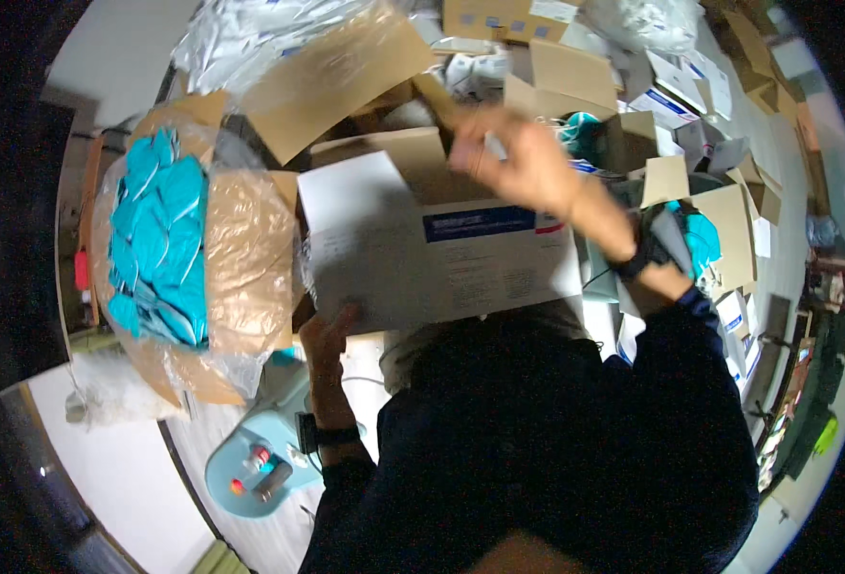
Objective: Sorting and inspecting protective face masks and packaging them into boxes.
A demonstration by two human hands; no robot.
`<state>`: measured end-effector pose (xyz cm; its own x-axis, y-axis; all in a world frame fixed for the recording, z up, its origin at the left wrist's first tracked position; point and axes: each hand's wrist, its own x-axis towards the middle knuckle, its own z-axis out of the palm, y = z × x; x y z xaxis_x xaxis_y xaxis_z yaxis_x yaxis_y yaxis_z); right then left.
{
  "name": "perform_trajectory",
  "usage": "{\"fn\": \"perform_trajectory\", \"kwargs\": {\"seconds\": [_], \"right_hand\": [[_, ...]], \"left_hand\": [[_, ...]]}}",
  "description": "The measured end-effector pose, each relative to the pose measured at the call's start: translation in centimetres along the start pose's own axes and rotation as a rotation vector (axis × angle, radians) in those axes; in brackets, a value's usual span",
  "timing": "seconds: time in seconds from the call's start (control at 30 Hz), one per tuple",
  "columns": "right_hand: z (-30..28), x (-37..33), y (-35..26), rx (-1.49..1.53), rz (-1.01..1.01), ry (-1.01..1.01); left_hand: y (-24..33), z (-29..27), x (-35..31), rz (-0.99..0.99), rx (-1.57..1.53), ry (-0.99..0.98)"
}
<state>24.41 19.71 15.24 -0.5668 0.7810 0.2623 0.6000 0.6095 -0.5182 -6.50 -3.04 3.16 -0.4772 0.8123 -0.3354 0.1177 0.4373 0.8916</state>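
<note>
A white cardboard box (403,258) with a blue printed band and brown inner flaps is in front of my body, its top side open. At its near left corner, my left hand (325,337) grips it, with the thumb on the white face and the other fingers mostly hidden. My right hand (520,161) is over the far right part of the box, smeared by motion. Its fingers look bent, but whether they hold anything is unclear.
To the left stands a plastic-lined carton (250,258) filled with teal fabric pieces (162,239). Several opened boxes crowd the right, one holding a teal item (702,241). Clear plastic bags (250,43) lie at the back. A light-blue stool (226,469) carries small items at lower left.
</note>
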Motion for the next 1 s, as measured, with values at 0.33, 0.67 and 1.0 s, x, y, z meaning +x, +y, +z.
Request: {"fn": "perform_trajectory", "kwargs": {"seconds": [0.33,0.67,1.0], "right_hand": [[10.6,-12.7,-2.7,-0.282,-0.226,-0.282],[-8.4,-12.2,1.1,0.19,0.261,0.548],[-28.5,-27.0,3.8,-0.821,0.245,1.223]], "left_hand": [[2.6,-1.3,1.2,0.916,0.388,-0.211],[3.6,4.0,1.8,-0.138,-0.878,-0.828],[1.9,12.1,-0.5,0.578,0.222,-0.678]]}}
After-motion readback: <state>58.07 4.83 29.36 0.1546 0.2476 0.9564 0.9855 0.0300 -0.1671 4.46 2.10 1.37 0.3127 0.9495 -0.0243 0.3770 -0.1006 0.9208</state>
